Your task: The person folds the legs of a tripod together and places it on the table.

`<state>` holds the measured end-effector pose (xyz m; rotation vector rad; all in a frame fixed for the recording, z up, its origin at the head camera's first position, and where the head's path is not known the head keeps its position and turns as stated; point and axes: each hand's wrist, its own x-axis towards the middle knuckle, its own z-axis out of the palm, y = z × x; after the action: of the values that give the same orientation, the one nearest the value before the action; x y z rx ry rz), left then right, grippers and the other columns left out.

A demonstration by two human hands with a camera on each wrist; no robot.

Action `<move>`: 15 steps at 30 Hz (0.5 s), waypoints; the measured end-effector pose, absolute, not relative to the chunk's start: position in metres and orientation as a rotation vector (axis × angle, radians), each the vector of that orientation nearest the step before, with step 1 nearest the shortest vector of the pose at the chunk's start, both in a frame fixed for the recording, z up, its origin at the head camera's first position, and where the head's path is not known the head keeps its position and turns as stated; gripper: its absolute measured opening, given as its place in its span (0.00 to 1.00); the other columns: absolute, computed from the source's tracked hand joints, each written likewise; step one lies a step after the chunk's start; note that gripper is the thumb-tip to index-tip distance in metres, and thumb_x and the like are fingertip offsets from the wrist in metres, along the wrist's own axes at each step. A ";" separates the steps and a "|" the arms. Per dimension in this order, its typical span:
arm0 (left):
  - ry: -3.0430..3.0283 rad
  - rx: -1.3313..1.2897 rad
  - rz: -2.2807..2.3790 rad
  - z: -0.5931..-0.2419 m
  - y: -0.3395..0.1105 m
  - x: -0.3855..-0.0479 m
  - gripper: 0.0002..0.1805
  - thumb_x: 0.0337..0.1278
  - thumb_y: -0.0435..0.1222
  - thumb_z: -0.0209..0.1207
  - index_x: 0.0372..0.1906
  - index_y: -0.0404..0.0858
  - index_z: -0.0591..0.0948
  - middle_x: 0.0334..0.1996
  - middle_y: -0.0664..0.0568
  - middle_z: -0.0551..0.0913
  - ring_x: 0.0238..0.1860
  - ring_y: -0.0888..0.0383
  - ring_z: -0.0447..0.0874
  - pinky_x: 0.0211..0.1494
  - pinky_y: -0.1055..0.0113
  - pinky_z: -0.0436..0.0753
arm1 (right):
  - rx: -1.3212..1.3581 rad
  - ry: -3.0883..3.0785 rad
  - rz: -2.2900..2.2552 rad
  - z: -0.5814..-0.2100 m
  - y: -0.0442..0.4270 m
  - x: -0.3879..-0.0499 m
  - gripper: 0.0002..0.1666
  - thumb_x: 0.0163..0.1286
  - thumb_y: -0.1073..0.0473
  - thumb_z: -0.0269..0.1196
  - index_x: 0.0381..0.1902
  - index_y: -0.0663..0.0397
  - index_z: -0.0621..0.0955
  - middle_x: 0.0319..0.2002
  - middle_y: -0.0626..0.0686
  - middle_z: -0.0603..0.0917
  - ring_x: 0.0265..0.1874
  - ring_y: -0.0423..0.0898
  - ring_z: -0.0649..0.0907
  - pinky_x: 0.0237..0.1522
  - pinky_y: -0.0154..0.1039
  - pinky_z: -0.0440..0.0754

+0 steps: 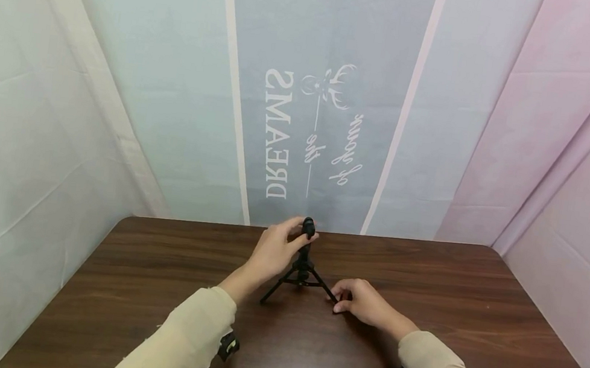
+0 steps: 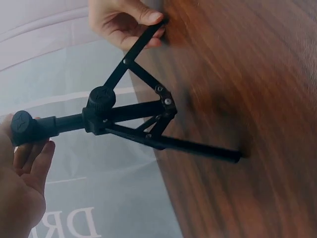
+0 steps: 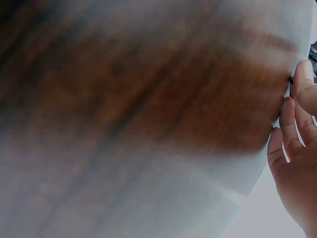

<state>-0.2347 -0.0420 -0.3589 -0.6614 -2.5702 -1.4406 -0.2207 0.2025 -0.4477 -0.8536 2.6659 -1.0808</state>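
Note:
A small black tripod (image 1: 303, 265) stands upright on the table with its legs spread. The left hand (image 1: 278, 247) grips its top, fingers and thumb around the head; in the left wrist view that hand (image 2: 25, 183) is beside the upper knob of the tripod (image 2: 133, 111). Low on the right, the right hand (image 1: 363, 303) pinches the end of one leg between thumb and fingers, which the left wrist view also shows (image 2: 126, 22). In the right wrist view the right hand (image 3: 297, 148) is at the edge, with only a dark tip of the leg visible at the thumb.
The brown wood-grain table (image 1: 164, 272) has its far edge just behind the tripod. A fabric backdrop (image 1: 333, 42) with mirrored lettering hangs behind it, and pale cloth walls stand at both sides. A black device is at the left sleeve's wrist (image 1: 228, 345).

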 end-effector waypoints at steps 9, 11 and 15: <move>-2.431 -0.624 -1.565 -0.369 -0.033 -0.232 0.15 0.72 0.39 0.56 0.58 0.47 0.81 0.47 0.59 0.87 0.53 0.62 0.83 0.56 0.57 0.81 | -0.851 2.653 -1.052 -0.441 0.200 -0.219 0.06 0.60 0.66 0.71 0.35 0.54 0.86 0.28 0.43 0.82 0.27 0.37 0.78 0.28 0.33 0.79; -2.419 -0.622 -1.578 -0.369 -0.032 -0.232 0.14 0.71 0.40 0.57 0.58 0.47 0.81 0.47 0.60 0.87 0.53 0.62 0.83 0.57 0.56 0.80 | -0.864 2.643 -1.050 -0.439 0.199 -0.220 0.05 0.60 0.66 0.71 0.34 0.55 0.85 0.28 0.43 0.83 0.27 0.36 0.79 0.28 0.33 0.79; -2.414 -0.610 -1.603 -0.370 -0.033 -0.232 0.14 0.72 0.41 0.56 0.58 0.48 0.81 0.46 0.61 0.87 0.53 0.62 0.83 0.58 0.54 0.79 | -0.870 2.638 -1.041 -0.439 0.198 -0.222 0.05 0.59 0.66 0.71 0.33 0.55 0.85 0.29 0.43 0.84 0.27 0.36 0.79 0.28 0.33 0.79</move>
<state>-0.2316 -0.0325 -0.3701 -0.6095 -2.4139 -1.6032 -0.2218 0.1981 -0.4389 -0.8705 2.6378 -1.0413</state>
